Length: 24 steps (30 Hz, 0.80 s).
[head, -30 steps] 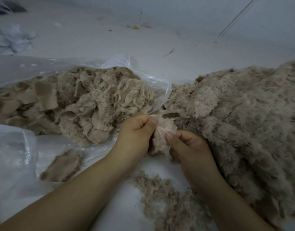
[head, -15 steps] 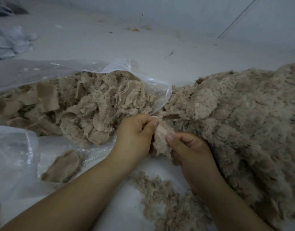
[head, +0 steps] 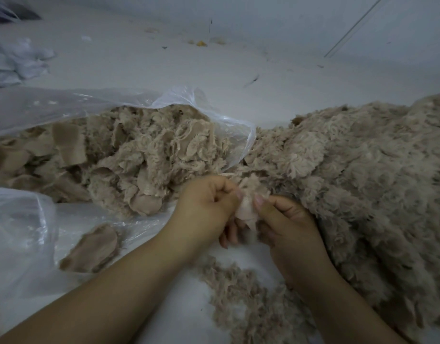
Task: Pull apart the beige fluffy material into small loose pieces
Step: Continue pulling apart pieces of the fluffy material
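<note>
Beige scraps (head: 119, 157) fill the clear plastic bag (head: 65, 105), left of the hands. Left hand (head: 206, 207) and right hand (head: 286, 227) each pinch one small fluffy tuft (head: 248, 204); versus a second ago it looks thinner, its pale backing exposed, so separation seems underway. Large fluffy heap (head: 350, 170) lies right of the hands. No legible writing.

The floor (head: 139, 65) is pale grey-white and fills the top half of the frame, in dim, soft light. Small bits of dirt lie on it — one little yellow crumb (head: 201, 43) at the top middle. A thin dark line (head: 353, 27) slants across the upper right.
</note>
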{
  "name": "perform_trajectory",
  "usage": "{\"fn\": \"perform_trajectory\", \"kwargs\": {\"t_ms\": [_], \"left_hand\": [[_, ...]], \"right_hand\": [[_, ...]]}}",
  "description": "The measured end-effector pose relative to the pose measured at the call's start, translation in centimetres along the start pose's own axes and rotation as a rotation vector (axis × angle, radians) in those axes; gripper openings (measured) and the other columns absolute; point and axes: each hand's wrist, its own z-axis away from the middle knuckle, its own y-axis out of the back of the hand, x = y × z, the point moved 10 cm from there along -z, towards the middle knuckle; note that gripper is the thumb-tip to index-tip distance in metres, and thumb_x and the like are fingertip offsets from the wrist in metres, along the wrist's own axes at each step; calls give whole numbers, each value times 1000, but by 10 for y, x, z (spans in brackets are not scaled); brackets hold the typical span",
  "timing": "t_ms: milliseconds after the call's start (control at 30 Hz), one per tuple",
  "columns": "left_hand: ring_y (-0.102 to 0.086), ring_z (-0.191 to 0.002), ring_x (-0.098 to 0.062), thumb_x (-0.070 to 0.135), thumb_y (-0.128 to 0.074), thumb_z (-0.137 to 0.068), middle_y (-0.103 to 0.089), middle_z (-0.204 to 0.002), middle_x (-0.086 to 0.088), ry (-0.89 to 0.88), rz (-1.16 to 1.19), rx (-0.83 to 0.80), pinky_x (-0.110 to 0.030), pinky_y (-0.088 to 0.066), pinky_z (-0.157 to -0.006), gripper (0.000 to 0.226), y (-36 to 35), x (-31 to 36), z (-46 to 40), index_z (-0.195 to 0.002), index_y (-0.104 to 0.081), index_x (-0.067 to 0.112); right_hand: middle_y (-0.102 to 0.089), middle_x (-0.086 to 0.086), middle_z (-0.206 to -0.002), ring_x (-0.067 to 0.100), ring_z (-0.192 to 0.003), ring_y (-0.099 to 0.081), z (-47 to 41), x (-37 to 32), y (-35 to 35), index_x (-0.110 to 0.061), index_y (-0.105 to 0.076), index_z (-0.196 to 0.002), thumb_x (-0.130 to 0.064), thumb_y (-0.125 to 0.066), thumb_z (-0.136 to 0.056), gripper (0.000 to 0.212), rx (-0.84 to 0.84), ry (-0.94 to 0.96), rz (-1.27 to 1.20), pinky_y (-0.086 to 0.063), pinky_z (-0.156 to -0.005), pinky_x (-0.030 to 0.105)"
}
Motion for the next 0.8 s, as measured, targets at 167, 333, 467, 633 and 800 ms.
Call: {"fn": "perform_trajectory", "kwargs": {"t_ms": [167, 333, 467, 633, 800], "left_hand": [[-41, -31, -16, 11, -53, -98, -52, -47, -11, 35, 51, 74, -18, -31, -35, 29, 13, -2, -4, -71, -65, 11], [-38, -34, -13, 13, -63, -92, -49, -43, -5, 8, -56, -99, -17, -31, -36, 23, 2, 6, -2, -71, -66, 6], [-40, -31, -12, 31, -63, -88, -50, -43, -4, 8, 21, -81, -18, -31, -34, 30, 4, 9, -3, -64, -66, 13], [-42, -30, -16, 45, -75, -74, -57, -63, -30, 82, -97, -321, -17, -27, -38, 51, -13, 0, 3, -83, -61, -3], [-39, -26, -15, 16, -76, -81, -53, -42, -17, 185, -120, -379, -15, -25, -36, 32, -8, -9, 4, -71, -61, -10]], "right_hand": [[-41, 0, -53, 7, -45, -33, -1, 2, 0, 3, -57, -78, -42, -68, -78, 47, 2, -14, 10, -33, -45, 20], [-72, 16, -99, 30, -90, -69, 1, 1, -6, -16, -72, -101, -42, -69, -83, 32, -69, -31, -7, -57, -75, 41], [-74, 17, -96, 34, -91, -71, 2, 2, -1, -13, -74, -94, -41, -72, -81, 31, 8, -51, -27, -60, -76, 41], [-72, 17, -103, 40, -99, -67, 2, 7, 6, -12, -71, -106, -47, -65, -83, 42, 59, -73, -25, -53, -86, 56], [-74, 12, -98, 30, -81, -70, 0, 9, 4, -15, -73, -105, -45, -66, -84, 37, 45, -92, -47, -57, -71, 45]]}}
